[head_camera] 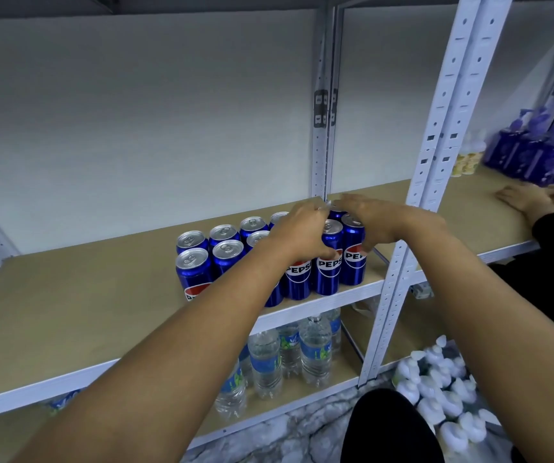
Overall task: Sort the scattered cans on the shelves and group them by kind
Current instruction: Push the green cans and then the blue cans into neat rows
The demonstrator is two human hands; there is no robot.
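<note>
Several blue Pepsi cans (pixel 328 262) stand upright in rows on the tan middle shelf (pixel 68 312), near its right end. My left hand (pixel 299 228) curls over the tops of cans in the middle of the group, its thumb down the front of one. My right hand (pixel 372 218) reaches over the rightmost cans (pixel 354 259), fingers wrapped behind and beside them. The back cans are partly hidden by both hands.
White slotted shelf posts (pixel 436 145) rise just right of the cans. Water bottles (pixel 315 349) stand on the shelf below. Purple boxes (pixel 536 152) and another person's hand (pixel 529 197) lie on the neighbouring shelf at right. White bottles (pixel 442 389) fill the lower right.
</note>
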